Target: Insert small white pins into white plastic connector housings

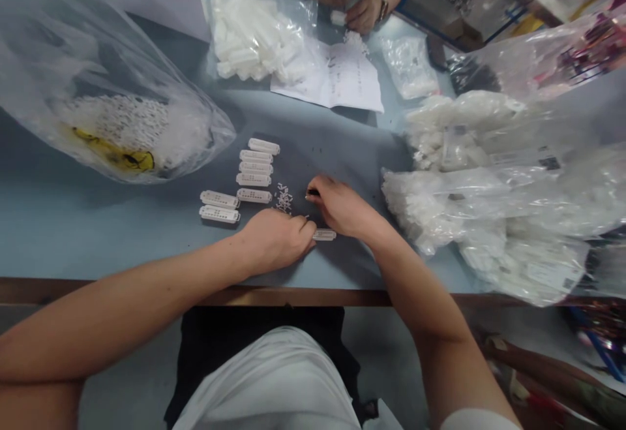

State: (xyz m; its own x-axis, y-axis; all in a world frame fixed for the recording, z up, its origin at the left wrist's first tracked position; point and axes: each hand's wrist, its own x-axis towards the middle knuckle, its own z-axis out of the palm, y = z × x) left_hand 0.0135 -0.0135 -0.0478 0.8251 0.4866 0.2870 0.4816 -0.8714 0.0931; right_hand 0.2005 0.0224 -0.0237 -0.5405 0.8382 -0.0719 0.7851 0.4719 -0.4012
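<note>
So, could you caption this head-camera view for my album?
Left hand by a white plastic strip, right hand pinching something small and dark, over a blue-grey table.

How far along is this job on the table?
Done: seven white strips lined up. In hand: the left hand is at an eighth strip, and the right hand pinches something small. Left: a small heap of white pieces and full bags.
</note>
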